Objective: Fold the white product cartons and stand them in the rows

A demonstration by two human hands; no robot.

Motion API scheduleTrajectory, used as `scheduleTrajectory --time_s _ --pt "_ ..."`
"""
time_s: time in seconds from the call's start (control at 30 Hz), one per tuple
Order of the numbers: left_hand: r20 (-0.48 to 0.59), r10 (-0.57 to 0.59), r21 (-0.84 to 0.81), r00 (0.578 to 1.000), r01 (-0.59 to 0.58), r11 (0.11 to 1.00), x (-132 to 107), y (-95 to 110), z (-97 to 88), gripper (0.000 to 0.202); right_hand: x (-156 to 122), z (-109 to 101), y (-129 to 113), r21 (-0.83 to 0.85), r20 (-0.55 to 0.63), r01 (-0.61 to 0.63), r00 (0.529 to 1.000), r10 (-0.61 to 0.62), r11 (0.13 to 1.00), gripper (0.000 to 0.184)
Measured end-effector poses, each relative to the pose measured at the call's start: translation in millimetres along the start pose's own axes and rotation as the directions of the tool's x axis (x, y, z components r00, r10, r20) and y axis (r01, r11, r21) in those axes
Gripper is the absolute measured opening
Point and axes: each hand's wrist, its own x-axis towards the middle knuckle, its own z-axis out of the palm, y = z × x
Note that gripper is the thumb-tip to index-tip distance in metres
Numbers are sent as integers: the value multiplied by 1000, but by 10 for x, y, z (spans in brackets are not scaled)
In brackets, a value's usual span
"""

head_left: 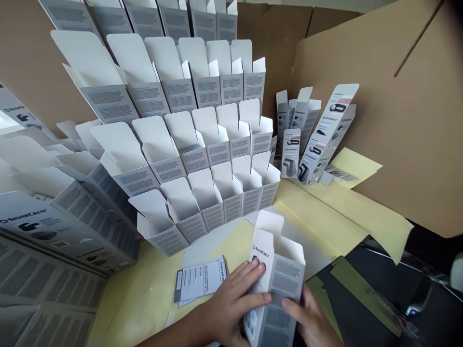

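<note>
Currently, the left hand [231,301] is pressing spread fingers onto an open SilverCrest carton [277,284], while the right hand [307,320] is gripping its side, a leaflet [200,282] lying nearby.

White SilverCrest carton [285,279], held upright, top flaps open

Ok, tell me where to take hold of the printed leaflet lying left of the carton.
Pinch the leaflet by its left end, coming from above and the left: it lies flat on yellow paper, and the left hand crowds its right end. Lift that edge first.
</note>
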Motion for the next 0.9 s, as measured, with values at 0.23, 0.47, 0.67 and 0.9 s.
scheduleTrajectory --time_s 0.23,0.47,0.67,0.9 --pt "-332 -271 -146 903 235 961 43 5 70 63 383 -69 -820 -246 -3 402 909 -416 882 57" --pt "-202 -456 -100 867 445 890 29 -26 137 36 848 1507 -1574 -232 557 704 662 -501 672 47" --pt "-24 -487 -30 873 486 873 47 -65 148 39 1161 2526 -1338 -73 809 702 457 -370 708 47" --pt "108 -515 55 851 512 857 72 -82 142 46 1468 2750 -1140 -121 826 765 431 -364 632 66"
